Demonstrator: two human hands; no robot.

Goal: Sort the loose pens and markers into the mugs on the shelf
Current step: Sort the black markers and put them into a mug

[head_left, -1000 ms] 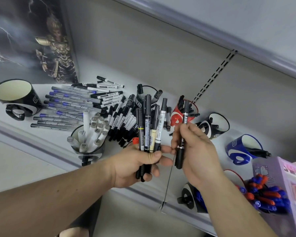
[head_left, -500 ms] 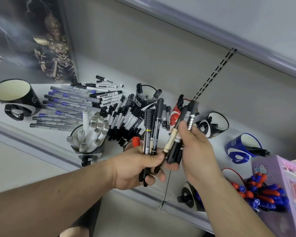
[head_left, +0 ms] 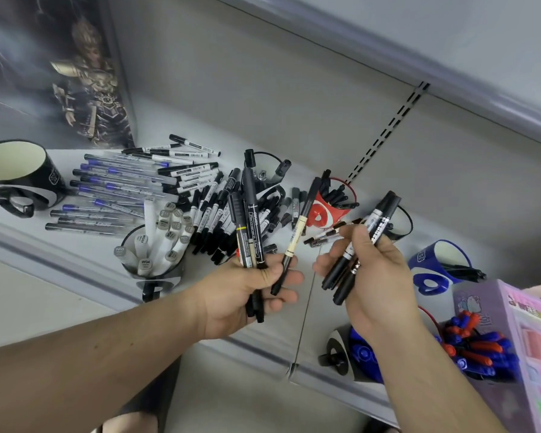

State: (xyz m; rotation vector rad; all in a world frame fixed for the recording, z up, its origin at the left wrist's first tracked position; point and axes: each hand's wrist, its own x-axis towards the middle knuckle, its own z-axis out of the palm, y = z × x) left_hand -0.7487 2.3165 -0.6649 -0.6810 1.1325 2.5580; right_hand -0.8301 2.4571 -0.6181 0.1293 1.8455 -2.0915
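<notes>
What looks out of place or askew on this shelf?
Several mugs lie tipped on their sides rather than upright: the empty black mug, the red mug and the blue mug, pens poking from the last two. Loose pens still lie across the shelf.

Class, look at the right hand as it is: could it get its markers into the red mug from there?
Probably yes. The right hand grips its markers just in front of the red mug, nothing between, though pens already crowd its mouth.

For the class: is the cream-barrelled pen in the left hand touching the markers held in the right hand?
Apart. In the head view the cream-barrelled pen stands in the left hand, with bare shelf visible between it and the markers gripped by the right hand.
</notes>
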